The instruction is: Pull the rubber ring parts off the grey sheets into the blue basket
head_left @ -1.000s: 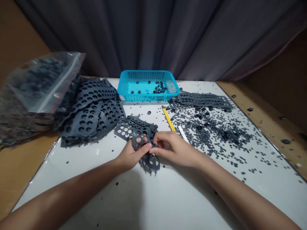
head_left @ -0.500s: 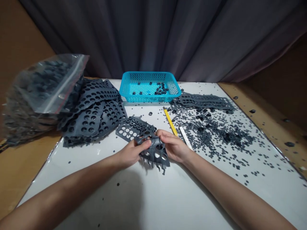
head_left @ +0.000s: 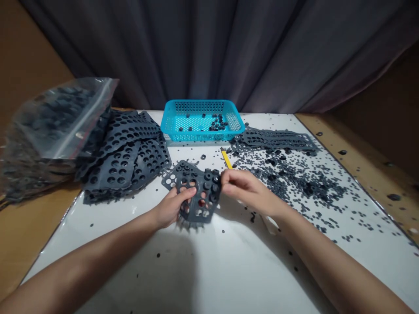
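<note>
My left hand (head_left: 172,207) grips a dark grey rubber sheet (head_left: 193,205) with rows of round holes, thumb on top. Raised round rubber plugs (head_left: 212,181) still sit in its upper right part, while many other holes are see-through. At the sheet's right edge, my right hand (head_left: 244,187) is closed with fingers curled; what its fingertips pinch, if anything, is hidden. Part of another holed sheet (head_left: 170,179) lies on the table just behind the held one. Beyond my right hand, a yellow pen-like tool (head_left: 226,159) is partly covered.
A blue basket (head_left: 203,136) with several dark pieces stands at the back. Stacked rubber sheets (head_left: 127,161) and a bulging zip bag (head_left: 59,131) are on the left. Sheet scraps (head_left: 278,139) and scattered small dark discs (head_left: 304,187) cover the right of the white table (head_left: 157,279).
The sheet was bent between both hands; now it lies flatter in my left hand, its plugs showing. My right hand has shifted right to the sheet's edge, covering more of the tools.
</note>
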The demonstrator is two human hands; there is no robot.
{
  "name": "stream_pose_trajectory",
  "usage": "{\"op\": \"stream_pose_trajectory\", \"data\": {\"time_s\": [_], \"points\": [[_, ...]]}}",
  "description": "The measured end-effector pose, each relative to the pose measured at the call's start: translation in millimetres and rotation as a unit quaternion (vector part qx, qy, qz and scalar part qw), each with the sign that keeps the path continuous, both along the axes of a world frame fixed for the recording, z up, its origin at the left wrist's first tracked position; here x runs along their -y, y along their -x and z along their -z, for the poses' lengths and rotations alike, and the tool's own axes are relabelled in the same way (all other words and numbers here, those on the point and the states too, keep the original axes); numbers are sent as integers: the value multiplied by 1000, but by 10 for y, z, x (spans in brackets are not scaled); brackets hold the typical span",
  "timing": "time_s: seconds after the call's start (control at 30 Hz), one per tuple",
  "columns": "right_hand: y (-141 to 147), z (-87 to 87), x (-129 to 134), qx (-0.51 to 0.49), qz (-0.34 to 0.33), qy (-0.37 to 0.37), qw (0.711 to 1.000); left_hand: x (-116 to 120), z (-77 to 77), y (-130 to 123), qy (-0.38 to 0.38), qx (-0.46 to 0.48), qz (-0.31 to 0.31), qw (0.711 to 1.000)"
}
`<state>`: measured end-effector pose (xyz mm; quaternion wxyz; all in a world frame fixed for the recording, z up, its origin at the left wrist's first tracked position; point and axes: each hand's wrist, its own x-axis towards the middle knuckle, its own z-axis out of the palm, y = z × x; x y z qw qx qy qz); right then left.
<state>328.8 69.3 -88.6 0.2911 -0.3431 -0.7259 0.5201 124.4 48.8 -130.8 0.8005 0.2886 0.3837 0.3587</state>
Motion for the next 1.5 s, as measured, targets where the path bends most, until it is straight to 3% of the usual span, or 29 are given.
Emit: {"op": "stream_pose_trajectory", "data": {"time_s": [0.1,0.2,0.37,0.53,0.7,0.8,0.9,1.03,1.17,1.27,1.37,1.43,1.5], "points": [[26,-74,57,167,-50,-110,979,25,30,8,-40,-4,6,999],[74,-66,91,227,-47,-152,961,65,57,34,-75,-17,13,997],[89,-11,86,228,-56,-157,959,120,78,117,-125,-17,71,989],[132,-8,115,201,-86,-128,967,96,39,151,-215,-92,116,965],[192,-29,145,180,-90,-113,973,79,-53,19,-328,-238,51,913],[196,14,135,101,-59,-41,992,101,-71,-47,-310,-264,59,911],[184,108,111,9,-53,93,994,119,-38,-44,-263,-257,93,925],[181,260,88,-141,-125,311,931,117,34,-5,-174,-108,130,970],[221,356,122,-238,-176,413,861,131,26,-26,-144,49,208,966],[247,340,161,-301,-215,443,816,155,-39,-45,-130,119,217,960],[210,250,146,-371,-238,421,793,154,-100,-3,-98,129,175,971],[148,177,92,-378,-226,377,815,141,-101,54,-90,85,114,986],[68,112,16,-336,-180,314,869,135,-58,109,-98,30,85,991]]}}
